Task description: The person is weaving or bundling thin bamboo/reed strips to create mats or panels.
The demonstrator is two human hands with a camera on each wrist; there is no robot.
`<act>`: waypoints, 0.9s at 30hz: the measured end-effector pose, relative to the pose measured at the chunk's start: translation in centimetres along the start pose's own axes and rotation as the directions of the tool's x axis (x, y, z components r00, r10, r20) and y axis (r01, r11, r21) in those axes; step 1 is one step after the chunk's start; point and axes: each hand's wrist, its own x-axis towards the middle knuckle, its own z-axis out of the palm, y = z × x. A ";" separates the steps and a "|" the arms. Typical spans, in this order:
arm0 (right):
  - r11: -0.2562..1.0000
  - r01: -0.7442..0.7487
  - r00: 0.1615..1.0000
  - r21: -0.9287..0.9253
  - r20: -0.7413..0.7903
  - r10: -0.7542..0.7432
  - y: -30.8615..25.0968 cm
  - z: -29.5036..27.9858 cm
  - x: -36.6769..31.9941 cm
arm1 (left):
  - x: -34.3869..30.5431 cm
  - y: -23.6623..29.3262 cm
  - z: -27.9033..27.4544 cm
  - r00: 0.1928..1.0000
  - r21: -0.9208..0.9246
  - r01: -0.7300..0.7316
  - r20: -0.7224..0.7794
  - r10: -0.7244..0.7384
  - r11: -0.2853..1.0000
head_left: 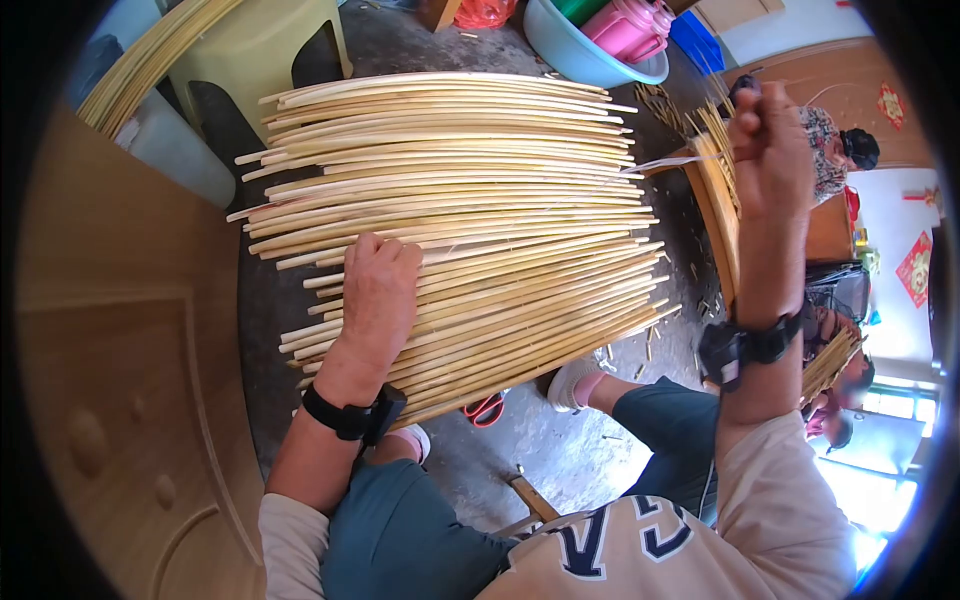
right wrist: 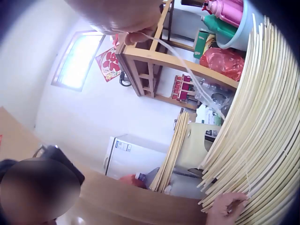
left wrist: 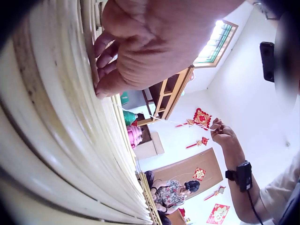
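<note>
Many pale thin sticks (head_left: 480,220) lie side by side as a mat in front of the person. The left hand (head_left: 382,295) bends its fingers down on the sticks near their left part; in the left wrist view the fingertips of the left hand (left wrist: 140,51) press at one stick's edge. Raised at the upper right, the right hand (head_left: 775,150) pinches a thin white strand (head_left: 670,162) that runs down to the sticks. In the right wrist view the strand (right wrist: 187,68) stretches from the right hand (right wrist: 138,36) to the mat.
A blue basin (head_left: 560,50) with a pink jug stands beyond the mat. Beside it are a wooden bench (head_left: 715,215) and a cream stool (head_left: 250,60). Red scissors (head_left: 484,410) lie below the mat's near edge. Other people sit at the right.
</note>
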 end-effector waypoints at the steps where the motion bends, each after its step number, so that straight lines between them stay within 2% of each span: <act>1: 0.998 -0.058 0.998 0.005 -0.024 0.058 0.8 1.8 -1.9 | 0.2 0.1 0.1 1.000 -0.009 0.012 -0.013 -0.012 1.000; 2: 0.991 -0.132 0.989 0.006 0.062 0.132 2.0 2.1 -3.4 | 0.2 0.0 0.2 1.000 -0.011 0.010 -0.010 -0.010 1.000; 5: 0.962 -0.273 0.958 -0.021 0.080 0.274 4.8 5.4 -8.5 | 0.1 -0.6 0.5 1.000 -0.034 0.003 -0.014 -0.004 0.999; 6: 0.948 -0.318 0.940 0.000 0.129 0.315 5.7 6.1 -10.2 | 0.1 -0.8 0.5 1.000 -0.037 -0.016 -0.014 0.016 0.999; 8: 0.855 -0.511 0.851 0.087 0.189 0.489 6.7 7.0 -13.0 | 0.0 -1.0 0.5 0.999 -0.037 -0.037 -0.009 0.037 0.999; 10: 0.865 -0.463 0.884 0.195 0.178 0.433 5.9 6.9 -13.8 | 0.0 -0.9 0.1 0.999 -0.002 -0.044 0.003 0.044 0.999; 12: 0.943 -0.215 0.965 0.255 0.202 0.165 2.8 4.9 -11.8 | 0.1 -1.0 0.0 0.999 0.011 -0.045 0.010 0.045 0.999; 14: 0.841 -0.170 0.966 0.513 0.254 0.041 -1.0 4.3 -9.8 | -0.2 -1.1 0.1 0.999 0.018 -0.050 0.018 0.050 0.999; 16: 0.679 -0.391 0.851 0.621 0.525 0.010 -3.3 3.6 -8.8 | 0.1 -1.1 0.3 0.998 0.046 -0.066 0.007 0.066 0.997; 17: 0.602 -0.447 0.795 0.661 0.603 -0.072 -2.9 3.6 -8.9 | 0.2 -1.2 0.4 0.998 0.043 -0.068 -0.001 0.069 0.997; 18: 0.661 -0.440 0.744 0.608 0.659 -0.110 -2.1 3.8 -9.7 | 0.1 -1.2 0.4 0.997 0.053 -0.073 -0.001 0.074 0.996; 19: 0.703 -0.436 0.811 0.562 0.585 0.036 -1.4 4.3 -11.3 | 0.1 -1.2 0.5 0.997 0.064 -0.078 -0.001 0.079 0.995; 20: 0.821 -0.403 0.760 0.404 0.648 0.055 0.8 5.0 -12.0 | 0.1 -1.2 0.5 0.997 0.064 -0.076 -0.001 0.076 0.995; 21: 0.815 -0.545 0.678 0.198 0.676 0.289 2.2 5.7 -13.3 | 0.2 -1.3 0.4 0.996 0.061 -0.084 0.006 0.084 0.995; 22: 0.848 -0.529 0.644 -0.040 0.631 0.432 4.0 7.8 -14.1 | 0.2 -1.3 0.3 0.996 0.059 -0.092 0.013 0.091 0.994; 23: 0.710 -0.666 0.502 -0.228 0.567 0.653 5.7 9.2 -14.8 | 0.2 -1.3 0.4 0.996 0.061 -0.094 0.017 0.093 0.994; 24: 0.625 -0.716 0.437 -0.312 0.498 0.749 8.3 10.1 -15.6 | 0.2 -1.2 0.4 0.996 0.054 -0.084 0.004 0.084 0.995; 26: 0.574 -0.724 0.456 -0.383 0.358 0.815 13.2 10.8 -17.6 | 0.2 -1.2 0.5 0.997 0.048 -0.074 -0.008 0.075 0.996; 27: 0.572 -0.726 0.455 -0.382 0.358 0.815 14.4 11.0 -18.2 | 0.2 -1.3 0.6 0.998 0.046 -0.068 -0.004 0.068 0.997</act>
